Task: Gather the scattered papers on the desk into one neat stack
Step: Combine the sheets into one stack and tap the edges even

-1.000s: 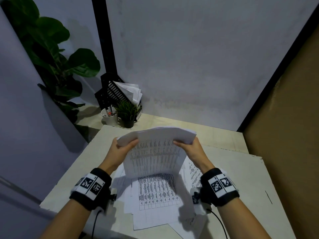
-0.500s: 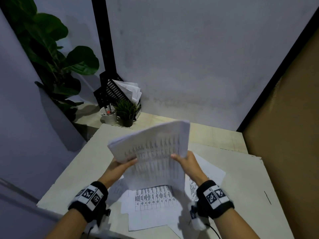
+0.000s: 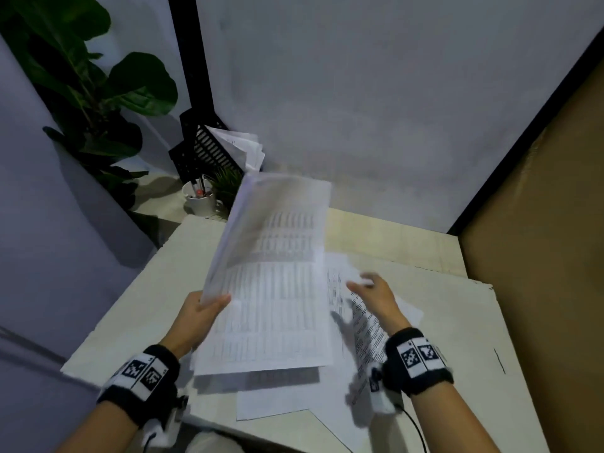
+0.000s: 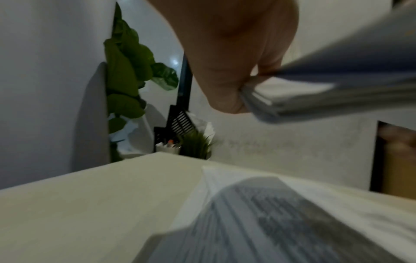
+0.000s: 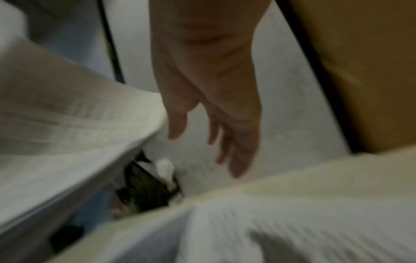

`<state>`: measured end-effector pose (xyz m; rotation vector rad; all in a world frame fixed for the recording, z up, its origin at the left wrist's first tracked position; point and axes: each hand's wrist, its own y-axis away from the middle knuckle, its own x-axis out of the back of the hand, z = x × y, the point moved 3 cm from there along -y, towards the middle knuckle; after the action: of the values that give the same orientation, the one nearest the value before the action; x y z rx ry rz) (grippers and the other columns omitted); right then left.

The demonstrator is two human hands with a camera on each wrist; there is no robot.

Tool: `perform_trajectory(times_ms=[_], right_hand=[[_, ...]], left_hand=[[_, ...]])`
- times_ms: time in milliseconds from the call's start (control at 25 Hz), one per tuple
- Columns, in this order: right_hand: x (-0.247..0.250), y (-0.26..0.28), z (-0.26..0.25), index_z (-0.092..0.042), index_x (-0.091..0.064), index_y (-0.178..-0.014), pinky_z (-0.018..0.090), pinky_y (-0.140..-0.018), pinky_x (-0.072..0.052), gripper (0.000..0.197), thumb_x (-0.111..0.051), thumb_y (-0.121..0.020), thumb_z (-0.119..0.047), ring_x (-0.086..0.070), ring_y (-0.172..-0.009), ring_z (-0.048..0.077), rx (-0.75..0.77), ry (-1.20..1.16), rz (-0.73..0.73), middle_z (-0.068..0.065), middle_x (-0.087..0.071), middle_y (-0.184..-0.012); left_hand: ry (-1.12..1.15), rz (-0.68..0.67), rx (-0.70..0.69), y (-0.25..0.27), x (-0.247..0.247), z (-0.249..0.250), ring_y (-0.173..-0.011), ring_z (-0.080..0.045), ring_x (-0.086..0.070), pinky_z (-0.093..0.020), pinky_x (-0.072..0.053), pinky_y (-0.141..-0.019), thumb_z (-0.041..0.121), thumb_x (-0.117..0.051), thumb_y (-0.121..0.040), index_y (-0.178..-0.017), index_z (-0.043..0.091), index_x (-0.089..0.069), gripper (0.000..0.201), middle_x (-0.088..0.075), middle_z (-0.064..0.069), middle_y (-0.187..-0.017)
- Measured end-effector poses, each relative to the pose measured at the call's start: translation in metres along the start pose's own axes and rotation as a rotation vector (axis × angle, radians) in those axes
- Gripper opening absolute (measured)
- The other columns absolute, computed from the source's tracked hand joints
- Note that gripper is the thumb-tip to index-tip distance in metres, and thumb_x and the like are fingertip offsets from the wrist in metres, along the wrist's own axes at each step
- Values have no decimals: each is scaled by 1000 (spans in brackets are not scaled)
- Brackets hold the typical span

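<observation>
Both hands held the bundle a second ago; now the right hand (image 3: pixel 376 297) has let go and reaches, fingers loose and empty, toward loose sheets (image 3: pixel 366 325) just beneath it on the desk (image 3: pixel 457 338). Only the left hand (image 3: pixel 196 317) pinches the printed bundle (image 3: pixel 274 289) by its near left edge, raised and tilted. White, table-covered pages look light and floppy; best gripped along an edge.

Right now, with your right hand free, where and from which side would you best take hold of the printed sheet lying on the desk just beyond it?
Probably its near right edge. The loose sheet lies flat on the desk beside the open right hand, so pinch that edge from the right, thumb on top.
</observation>
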<state>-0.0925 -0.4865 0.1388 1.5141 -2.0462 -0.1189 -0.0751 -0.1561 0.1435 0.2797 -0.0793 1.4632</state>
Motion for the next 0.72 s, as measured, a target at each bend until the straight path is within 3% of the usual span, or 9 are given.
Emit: perform_trajectory(times_ms=[80,160,240,360,480,640,720], right_hand=[[17,1,75,-7,-26,-141,49,-104,-38,89,-72,-74,-42,-32,-133,39,-428,110,124,20,-27,-148],[22,9,109,-7,-15,-144,57,-106,-32,109,-76,-65,-50,-23,-135,46,-647,105,261,22,-15,-149],[7,8,103,-9,-9,-145,59,-105,-34,116,-77,-62,-53,-25,-133,47,-616,101,294,24,-14,-148],[-42,0,81,-13,4,-147,56,-104,-36,121,-78,-64,-47,-25,-135,43,-499,196,245,23,-12,-150],[-84,4,71,-20,11,-147,53,-97,-41,121,-78,-68,-37,-29,-130,40,-402,374,207,21,-14,-148],[-100,8,63,-23,13,-147,46,-88,-47,113,-74,-75,-10,-47,-118,41,-281,250,180,22,-18,-146],[-105,14,59,-25,14,-146,43,-83,-49,116,-75,-73,-11,-53,-111,41,-216,230,171,21,-20,-146]], left_hand=[[-15,51,77,8,19,-23,-51,-16,-56,-17,-45,-48,13,-55,-88,-64,9,-59,25,-62,6,-48],[-12,83,158,15,35,-45,-66,-21,-65,-26,-51,-58,14,-54,-89,-81,6,-64,15,-69,-3,-70],[-14,97,216,21,44,-63,-78,-26,-68,-35,-54,-69,16,-54,-89,-91,7,-64,14,-70,-10,-85],[5,116,270,23,49,-80,-84,-31,-68,-44,-54,-80,17,-55,-88,-95,5,-64,16,-70,-15,-91],[-7,98,288,23,50,-88,-84,-31,-68,-41,-54,-76,17,-55,-88,-101,0,-63,23,-70,-15,-91],[-15,85,315,26,53,-98,-82,-32,-68,-42,-54,-76,18,-55,-88,-97,3,-64,19,-70,-16,-91],[-9,96,320,26,53,-101,-81,-30,-67,-39,-54,-75,17,-55,-88,-97,3,-63,19,-69,-17,-92]])
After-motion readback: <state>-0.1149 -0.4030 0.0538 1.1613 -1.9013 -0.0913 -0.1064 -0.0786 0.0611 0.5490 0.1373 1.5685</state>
